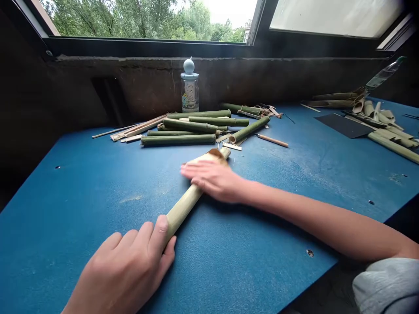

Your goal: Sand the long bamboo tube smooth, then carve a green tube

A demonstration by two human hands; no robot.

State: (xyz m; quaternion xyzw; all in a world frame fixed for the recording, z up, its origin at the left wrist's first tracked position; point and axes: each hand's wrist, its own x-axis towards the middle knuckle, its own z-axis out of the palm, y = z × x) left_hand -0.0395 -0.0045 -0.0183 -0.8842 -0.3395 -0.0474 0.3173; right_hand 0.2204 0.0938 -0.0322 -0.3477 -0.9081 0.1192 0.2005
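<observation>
Bamboo pile (190, 126) behind bamboo stick (183, 206) (bottle (190, 93) behind pile).

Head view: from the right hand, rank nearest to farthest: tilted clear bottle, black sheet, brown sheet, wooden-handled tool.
1. Brown sheet: partly under the right hand.
2. Wooden-handled tool: beyond, rightward.
3. Black sheet: farther right.
4. Tilted clear bottle: far right, at the back.

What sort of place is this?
Probably a bamboo craft workshop: cut green tubes are piled on a blue table, a tan-handled tool lies beside them, and the left hand grips a peeled-looking stick.
</observation>
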